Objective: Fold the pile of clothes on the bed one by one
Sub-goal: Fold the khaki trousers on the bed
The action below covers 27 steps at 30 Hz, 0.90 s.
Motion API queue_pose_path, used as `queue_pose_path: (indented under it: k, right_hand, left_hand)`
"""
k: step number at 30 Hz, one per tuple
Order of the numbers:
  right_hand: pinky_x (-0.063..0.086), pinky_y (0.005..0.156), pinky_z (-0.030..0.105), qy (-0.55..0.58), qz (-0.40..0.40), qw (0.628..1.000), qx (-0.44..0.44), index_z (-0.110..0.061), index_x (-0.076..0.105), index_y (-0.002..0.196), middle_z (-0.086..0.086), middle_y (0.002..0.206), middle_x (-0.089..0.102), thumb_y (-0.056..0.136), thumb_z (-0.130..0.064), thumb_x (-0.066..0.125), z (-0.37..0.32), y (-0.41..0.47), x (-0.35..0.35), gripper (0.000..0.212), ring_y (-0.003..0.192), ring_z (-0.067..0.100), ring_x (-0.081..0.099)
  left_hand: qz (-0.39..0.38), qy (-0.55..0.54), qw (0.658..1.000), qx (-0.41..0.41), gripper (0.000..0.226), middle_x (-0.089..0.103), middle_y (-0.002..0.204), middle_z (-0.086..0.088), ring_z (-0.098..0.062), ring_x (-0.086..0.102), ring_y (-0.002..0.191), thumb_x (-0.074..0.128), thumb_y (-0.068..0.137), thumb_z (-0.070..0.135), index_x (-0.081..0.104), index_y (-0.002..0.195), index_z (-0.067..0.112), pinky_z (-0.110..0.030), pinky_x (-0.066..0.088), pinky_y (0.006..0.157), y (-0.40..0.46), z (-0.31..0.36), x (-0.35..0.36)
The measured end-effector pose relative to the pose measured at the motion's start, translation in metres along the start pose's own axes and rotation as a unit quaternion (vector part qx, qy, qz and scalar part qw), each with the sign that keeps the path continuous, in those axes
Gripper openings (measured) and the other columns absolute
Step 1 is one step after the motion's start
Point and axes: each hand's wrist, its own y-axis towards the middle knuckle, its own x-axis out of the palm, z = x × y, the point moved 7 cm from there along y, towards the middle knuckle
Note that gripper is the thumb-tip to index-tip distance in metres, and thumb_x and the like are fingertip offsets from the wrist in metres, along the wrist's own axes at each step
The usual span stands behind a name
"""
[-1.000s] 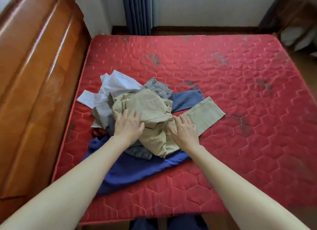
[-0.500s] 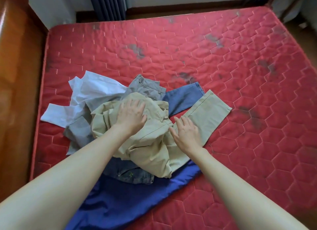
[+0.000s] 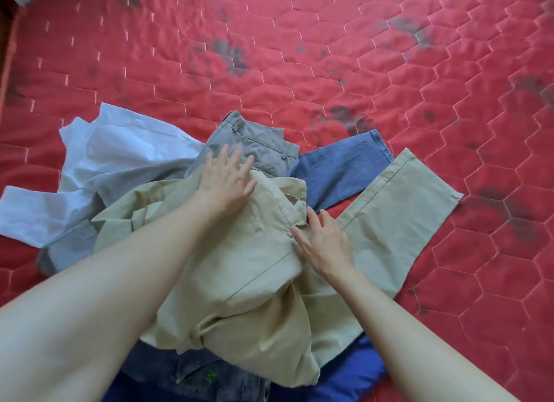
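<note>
Broadly, the red quilted mattress [image 3: 299, 56] carries the pile of clothes [image 3: 186, 221] at seven o'clock, crumpled beige trousers [image 3: 245, 281] topmost, one leg stretched toward two o'clock; left hand [image 3: 226, 181] and right hand [image 3: 325, 244] rest flat, fingers spread, gripping nothing

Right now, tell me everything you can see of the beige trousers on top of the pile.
The beige cotton-looking trousers lie crumpled on top of the clothes pile, one leg stretched flat to the right over the red quilted mattress, hem squared. Dark stitching lines seams and a pocket. The left hand and right hand press flat on them.
</note>
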Motion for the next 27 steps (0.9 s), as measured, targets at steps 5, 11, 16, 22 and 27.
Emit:
queue_pose_path:
  k: [5, 11, 16, 22, 27]
  right_hand:
    - [0.039, 0.099, 0.040, 0.047, -0.039, 0.998, 0.033, -0.016, 0.031, 0.145, 0.009, 0.133, 0.054, 0.089, -0.067, 0.042, 0.010, 0.011, 0.023, 0.076, 0.123, 0.029, 0.049]
    - [0.046, 0.083, 0.038, 0.171, -0.048, 0.982, 0.060, -0.014, 0.058, 0.110, 0.005, 0.109, 0.066, 0.083, -0.049, 0.067, 0.015, -0.002, 0.025, 0.046, 0.105, 0.026, 0.058]
    - [0.044, 0.074, 0.037, 0.218, 0.021, 0.974, 0.053, -0.016, 0.067, 0.090, 0.003, 0.090, 0.066, 0.081, -0.032, 0.071, 0.015, -0.021, -0.011, 0.019, 0.091, 0.024, 0.059]
    - [0.044, 0.069, 0.040, 0.221, 0.113, 0.969, -0.001, -0.023, 0.061, 0.075, -0.009, 0.078, 0.055, 0.081, -0.027, 0.071, -0.001, -0.068, -0.082, 0.012, 0.083, 0.017, 0.055]
    - [0.032, 0.059, 0.030, 0.201, 0.213, 0.956, -0.022, -0.023, 0.064, 0.079, -0.010, 0.079, 0.054, 0.083, -0.028, 0.071, -0.021, -0.136, -0.160, 0.010, 0.074, 0.015, 0.057]
  left_hand:
    - [-0.018, -0.051, 0.996, -0.065, 0.066, 0.036, 0.149, -0.011, -0.033, 0.032, 0.135, 0.026, 0.095, 0.062, 0.029, 0.147, 0.022, -0.047, 0.024, 0.107, 0.021, -0.014, 0.020]
    - [-0.011, -0.153, 0.980, -0.126, 0.051, 0.059, 0.125, -0.013, -0.031, 0.052, 0.118, 0.052, 0.088, 0.056, 0.056, 0.118, 0.015, -0.039, 0.037, 0.095, 0.019, -0.013, -0.001]
    - [0.030, -0.329, 0.936, -0.124, 0.021, 0.065, 0.098, -0.012, -0.033, 0.058, 0.101, 0.068, 0.086, 0.037, 0.062, 0.083, 0.017, -0.036, 0.044, 0.076, -0.014, -0.021, -0.036]
    - [0.178, -0.429, 0.880, -0.098, 0.022, 0.060, 0.077, -0.006, -0.026, 0.054, 0.078, 0.072, 0.083, 0.023, 0.060, 0.069, 0.011, -0.039, 0.042, 0.068, -0.097, -0.035, -0.095]
    - [0.272, -0.528, 0.796, -0.113, 0.016, 0.055, 0.066, 0.001, -0.012, 0.049, 0.065, 0.075, 0.080, 0.019, 0.066, 0.070, 0.011, -0.027, 0.037, 0.064, -0.197, -0.053, -0.150]
